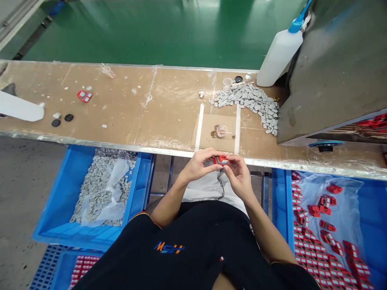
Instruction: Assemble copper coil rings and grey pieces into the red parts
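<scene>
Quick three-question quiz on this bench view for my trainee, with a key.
1. True or false: both hands hold one small red part at the near edge of the bench.
2. Which crate holds the grey pieces? A. the blue crate left of the person B. the blue crate on the right
3. Fill in: the loose pile of grey pieces on the bench lies beside a white ____ with a blue cap.

Key: 1 true, left hand and right hand meet on it. 2 A, left crate; the right crate holds red parts. 3 bottle.

A factory assembly station: worn workbench, green painted floor, blue bins of small grey and red parts.
</scene>
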Action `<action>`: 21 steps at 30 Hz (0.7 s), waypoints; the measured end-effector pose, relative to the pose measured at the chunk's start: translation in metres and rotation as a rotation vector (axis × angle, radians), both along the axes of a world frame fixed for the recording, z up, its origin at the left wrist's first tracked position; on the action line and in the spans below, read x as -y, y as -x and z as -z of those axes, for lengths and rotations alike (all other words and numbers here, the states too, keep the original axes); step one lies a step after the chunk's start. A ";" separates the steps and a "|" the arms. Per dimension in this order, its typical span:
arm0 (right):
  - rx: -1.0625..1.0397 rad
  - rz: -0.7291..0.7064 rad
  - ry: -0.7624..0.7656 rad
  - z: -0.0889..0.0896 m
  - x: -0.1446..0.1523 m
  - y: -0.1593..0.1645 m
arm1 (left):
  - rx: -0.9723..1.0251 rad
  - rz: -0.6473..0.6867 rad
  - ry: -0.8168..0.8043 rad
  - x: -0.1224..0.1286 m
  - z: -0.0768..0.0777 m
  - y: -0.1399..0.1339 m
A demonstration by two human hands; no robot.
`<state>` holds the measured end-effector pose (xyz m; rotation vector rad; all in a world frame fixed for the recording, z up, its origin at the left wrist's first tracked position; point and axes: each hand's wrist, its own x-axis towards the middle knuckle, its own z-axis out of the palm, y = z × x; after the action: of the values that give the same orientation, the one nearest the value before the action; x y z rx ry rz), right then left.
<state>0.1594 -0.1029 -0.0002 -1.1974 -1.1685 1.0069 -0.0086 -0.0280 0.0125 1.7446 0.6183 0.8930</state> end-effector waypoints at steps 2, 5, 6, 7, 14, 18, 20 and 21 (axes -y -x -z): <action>0.159 -0.004 -0.042 -0.007 -0.001 -0.004 | -0.040 0.000 -0.111 -0.001 -0.002 0.002; 0.340 -0.029 -0.131 -0.021 -0.004 -0.012 | -0.062 0.030 -0.189 -0.001 -0.006 0.005; 0.371 -0.054 -0.151 -0.025 -0.005 -0.013 | -0.063 0.041 -0.199 -0.001 -0.007 0.005; 0.388 -0.082 -0.161 -0.027 -0.006 -0.015 | -0.064 0.052 -0.205 -0.001 -0.008 0.005; 0.393 -0.201 -0.140 -0.027 -0.008 -0.019 | -0.169 0.123 -0.195 -0.003 -0.016 0.008; 0.400 -0.204 -0.192 -0.021 -0.007 -0.019 | -0.217 0.147 -0.219 -0.002 -0.023 0.008; 0.394 -0.202 -0.194 -0.018 -0.006 -0.018 | -0.256 0.150 -0.227 0.001 -0.026 0.009; 0.390 -0.203 -0.196 -0.017 -0.006 -0.018 | -0.269 0.145 -0.229 0.003 -0.027 0.009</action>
<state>0.1778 -0.0969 0.0171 -1.1639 -1.6835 0.8023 -0.0173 -0.0308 0.0390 2.1101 0.5708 0.6526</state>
